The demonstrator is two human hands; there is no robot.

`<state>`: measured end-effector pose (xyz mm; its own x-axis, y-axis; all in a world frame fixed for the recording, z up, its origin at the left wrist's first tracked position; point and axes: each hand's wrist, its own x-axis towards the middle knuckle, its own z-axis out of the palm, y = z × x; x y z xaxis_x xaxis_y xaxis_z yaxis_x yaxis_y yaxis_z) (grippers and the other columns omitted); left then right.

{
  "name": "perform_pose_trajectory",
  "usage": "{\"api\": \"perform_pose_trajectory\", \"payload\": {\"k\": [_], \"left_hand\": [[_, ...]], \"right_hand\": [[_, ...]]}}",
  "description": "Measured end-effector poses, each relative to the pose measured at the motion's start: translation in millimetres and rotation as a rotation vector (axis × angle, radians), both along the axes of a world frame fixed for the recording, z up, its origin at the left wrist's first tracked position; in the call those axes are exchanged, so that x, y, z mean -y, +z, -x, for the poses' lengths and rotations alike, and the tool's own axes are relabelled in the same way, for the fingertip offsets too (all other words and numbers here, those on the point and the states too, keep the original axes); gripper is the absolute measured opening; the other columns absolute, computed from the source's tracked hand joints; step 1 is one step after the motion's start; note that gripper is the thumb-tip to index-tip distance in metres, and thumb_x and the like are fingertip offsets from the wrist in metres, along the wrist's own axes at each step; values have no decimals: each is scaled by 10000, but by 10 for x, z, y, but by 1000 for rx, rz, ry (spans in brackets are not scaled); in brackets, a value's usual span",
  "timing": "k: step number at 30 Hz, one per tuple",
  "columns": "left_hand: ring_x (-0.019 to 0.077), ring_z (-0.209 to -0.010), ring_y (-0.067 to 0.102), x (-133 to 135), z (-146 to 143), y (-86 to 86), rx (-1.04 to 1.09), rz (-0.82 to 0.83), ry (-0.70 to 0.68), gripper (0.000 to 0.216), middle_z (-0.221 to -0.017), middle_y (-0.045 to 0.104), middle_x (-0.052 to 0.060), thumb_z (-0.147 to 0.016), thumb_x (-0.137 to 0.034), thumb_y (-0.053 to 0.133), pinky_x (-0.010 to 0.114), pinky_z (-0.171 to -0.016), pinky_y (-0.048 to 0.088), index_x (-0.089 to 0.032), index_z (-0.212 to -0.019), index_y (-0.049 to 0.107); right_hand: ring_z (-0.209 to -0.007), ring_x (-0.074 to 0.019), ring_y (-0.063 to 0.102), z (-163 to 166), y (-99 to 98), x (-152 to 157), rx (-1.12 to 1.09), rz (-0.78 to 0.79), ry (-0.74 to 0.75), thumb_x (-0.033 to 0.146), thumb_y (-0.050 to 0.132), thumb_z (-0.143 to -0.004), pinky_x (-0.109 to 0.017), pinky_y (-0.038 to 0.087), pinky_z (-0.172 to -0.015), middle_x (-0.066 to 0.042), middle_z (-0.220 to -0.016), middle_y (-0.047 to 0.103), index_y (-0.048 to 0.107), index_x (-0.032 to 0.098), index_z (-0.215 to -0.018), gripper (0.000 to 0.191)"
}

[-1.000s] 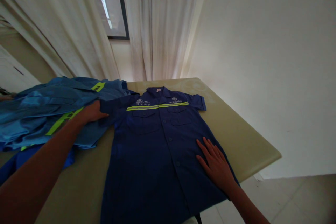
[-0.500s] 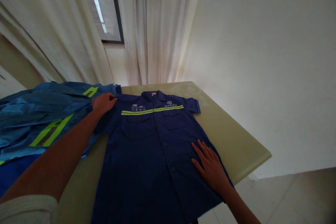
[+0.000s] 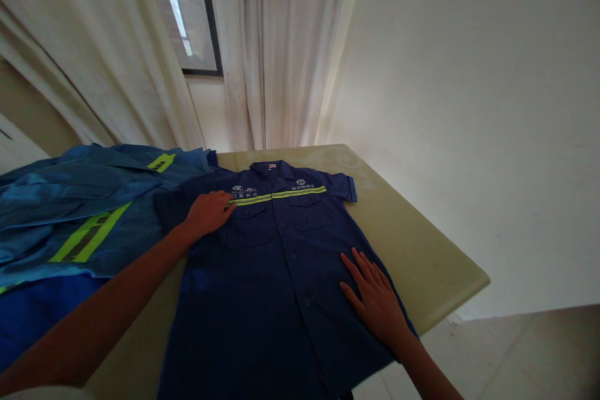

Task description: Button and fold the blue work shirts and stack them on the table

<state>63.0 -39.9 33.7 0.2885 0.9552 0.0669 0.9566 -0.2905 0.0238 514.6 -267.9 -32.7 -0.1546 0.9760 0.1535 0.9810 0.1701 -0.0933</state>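
A dark blue short-sleeved work shirt [image 3: 276, 275] with a yellow reflective chest stripe lies face up and spread out on a pale table [image 3: 422, 250]. My left hand [image 3: 209, 212] rests flat on the shirt's left chest, near the shoulder, fingers stretched toward the stripe. My right hand [image 3: 375, 300] lies flat and open on the shirt's lower right side, close to its edge. Neither hand holds anything.
A heap of lighter blue garments with yellow reflective bands [image 3: 79, 212] covers the table's left part. White curtains [image 3: 276, 50] and a window hang behind the table. A plain wall stands to the right; the table's right corner [image 3: 482, 275] overhangs tiled floor.
My left hand has moved from the sleeve at the light blue heap rightward onto the dark shirt's chest. My right hand has stayed flat in place.
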Motion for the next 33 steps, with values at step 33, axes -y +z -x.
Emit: {"api": "perform_pose_trajectory", "payload": {"k": [33], "left_hand": [[327, -1598, 331, 2869, -555, -333, 211, 173, -667, 874, -1786, 218, 40, -1010, -560, 593, 548, -1292, 288, -330, -1724, 145]], "right_hand": [[-1586, -350, 363, -238, 358, 653, -14, 212, 47, 676, 525, -1024, -600, 374, -1257, -64, -1763, 280, 296, 354, -1702, 784]]}}
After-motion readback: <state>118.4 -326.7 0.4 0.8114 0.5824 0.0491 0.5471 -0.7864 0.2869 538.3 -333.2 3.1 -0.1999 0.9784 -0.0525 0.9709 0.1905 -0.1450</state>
